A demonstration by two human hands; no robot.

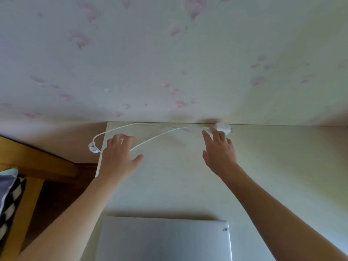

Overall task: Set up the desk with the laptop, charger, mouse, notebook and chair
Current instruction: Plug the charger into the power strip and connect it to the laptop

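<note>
Laying out the charger [223, 127] at the back of the desk [282, 166], by my read. Brick sits against the wall [169, 53], right at my right hand's [219, 151] fingertips; can't tell whether I'm touching it or just short. Right hand is flat, fingers spread, palm down, gripping nothing. Left hand [118, 155] is also slack, palm down, fingers slightly curled over the cable [160, 135]; no pinch visible, though the cable passes under the fingers so contact is possible. Cable runs from the brick leftward in two strands that cross between my hands, then loops off the desk's left edge, beyond my left hand, where a white strap [93, 147] hangs on it. To do this well: hold the brick down with the right so it doesn't skid, pull the overhanging loop back onto the desk with the left, uncross the strands, and leave enough slack for the plug end to reach the laptop [163, 240]. Laptop is closed, lying toward me from both hands, between my forearms. Both arms are stretched forward, nearly straight, wrists level. Mouse, notebook and chair aren't in view.
</note>
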